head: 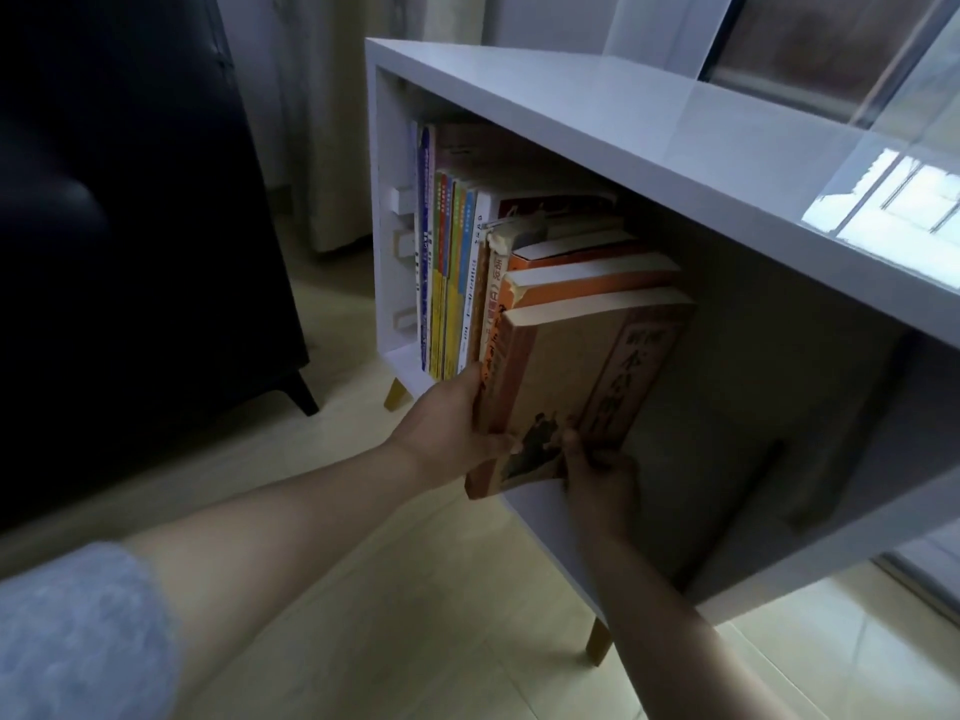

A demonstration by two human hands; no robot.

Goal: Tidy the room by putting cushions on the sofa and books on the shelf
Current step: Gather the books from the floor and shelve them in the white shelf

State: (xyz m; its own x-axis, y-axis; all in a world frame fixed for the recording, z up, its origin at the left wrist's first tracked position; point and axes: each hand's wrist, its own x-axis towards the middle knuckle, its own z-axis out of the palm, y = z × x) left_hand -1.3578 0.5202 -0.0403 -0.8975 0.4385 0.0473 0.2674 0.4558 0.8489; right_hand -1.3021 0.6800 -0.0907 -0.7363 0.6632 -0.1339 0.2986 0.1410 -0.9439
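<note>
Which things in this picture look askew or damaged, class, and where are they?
The tan book, held by the left hand and right hand, leans and juts past the shelf front, unlike the upright colourful books. A spine top nearby looks torn.

Books upright in shelf, left part; sofa left of shelf.

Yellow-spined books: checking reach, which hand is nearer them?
Left. The left hand grips the tan book just below the yellow-spined books; the right hand lies beyond that book.
</note>
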